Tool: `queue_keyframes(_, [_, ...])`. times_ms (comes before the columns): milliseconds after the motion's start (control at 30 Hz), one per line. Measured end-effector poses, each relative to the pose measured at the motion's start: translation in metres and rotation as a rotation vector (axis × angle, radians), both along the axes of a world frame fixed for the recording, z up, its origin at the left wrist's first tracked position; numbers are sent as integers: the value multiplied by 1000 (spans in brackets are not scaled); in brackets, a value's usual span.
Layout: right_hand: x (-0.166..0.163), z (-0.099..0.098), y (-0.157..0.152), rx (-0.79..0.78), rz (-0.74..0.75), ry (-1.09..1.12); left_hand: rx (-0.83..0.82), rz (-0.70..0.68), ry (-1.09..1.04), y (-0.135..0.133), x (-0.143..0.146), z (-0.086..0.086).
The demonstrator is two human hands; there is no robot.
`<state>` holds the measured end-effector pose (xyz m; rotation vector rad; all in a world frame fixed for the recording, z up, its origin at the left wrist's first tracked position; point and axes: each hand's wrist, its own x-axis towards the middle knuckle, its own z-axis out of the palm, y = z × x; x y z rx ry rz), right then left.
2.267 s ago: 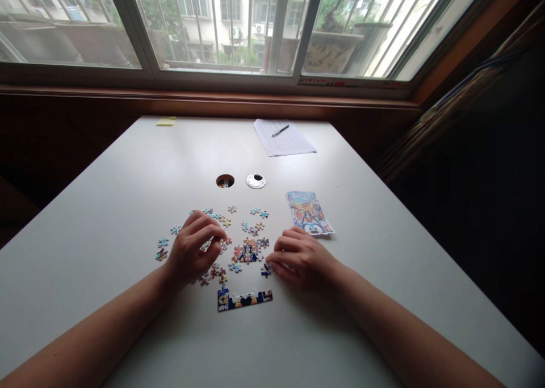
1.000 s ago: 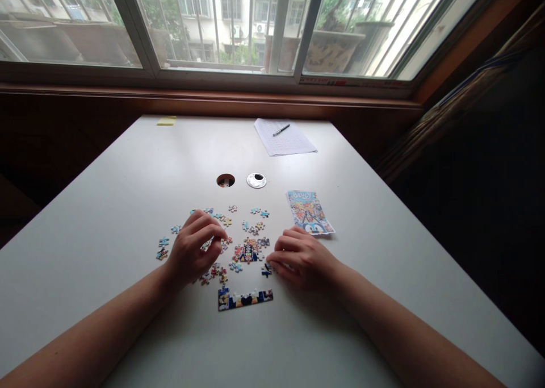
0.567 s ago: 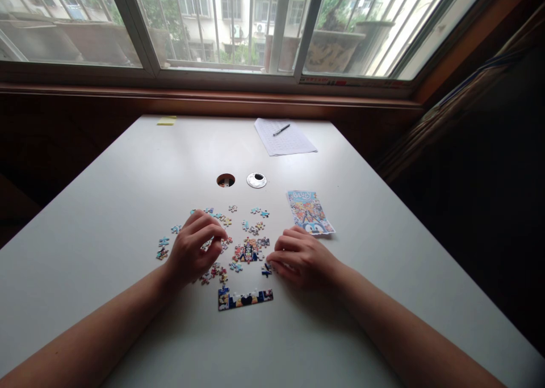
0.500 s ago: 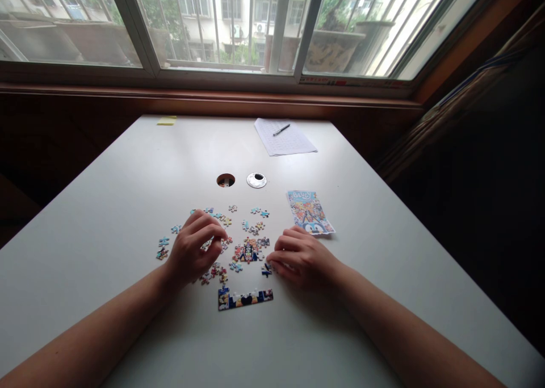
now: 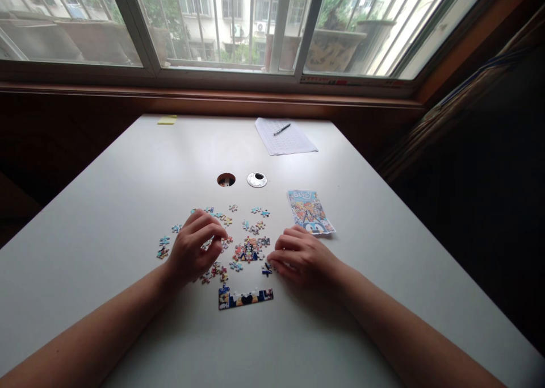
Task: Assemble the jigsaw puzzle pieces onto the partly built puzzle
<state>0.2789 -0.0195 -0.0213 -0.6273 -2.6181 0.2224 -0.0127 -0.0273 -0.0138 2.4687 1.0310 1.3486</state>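
My left hand point(image 5: 196, 245) is over the left part of a scatter of jigsaw pieces point(image 5: 215, 272), fingers loosely curled and a gap between thumb and forefinger. Some pieces beneath it are hidden. My right hand point(image 5: 300, 255) rests at the right of the scatter, fingers bent but apart, its tips beside a dark blue jigsaw piece point(image 5: 267, 268); whether they touch it I cannot tell. Between the hands lies a joined cluster of colourful pieces point(image 5: 249, 249). Nearer to me is an assembled bottom strip of the puzzle point(image 5: 246, 299), with a raised left corner.
A printed picture card point(image 5: 310, 212) lies beyond my right hand. Farther back are a round hole point(image 5: 226, 180), a metal grommet cover point(image 5: 257, 179), paper sheets point(image 5: 283, 139) with a pen point(image 5: 281, 129) on top, and a yellow sticky note point(image 5: 167, 120). A window borders the white table point(image 5: 170, 155).
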Motion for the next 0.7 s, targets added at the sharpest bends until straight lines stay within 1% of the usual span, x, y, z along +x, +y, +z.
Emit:
queue_keyframes(267, [1,-1,1,-46,19,-8,7,-5,9,1,0,0])
queue_keyframes(533, [-1,-2,0,-48,33,-20,9,-14,14,1,1,0])
queue_keyframes(700, [-3,-3,-1,-93,23,-26,6,-21,38,0,0,-2])
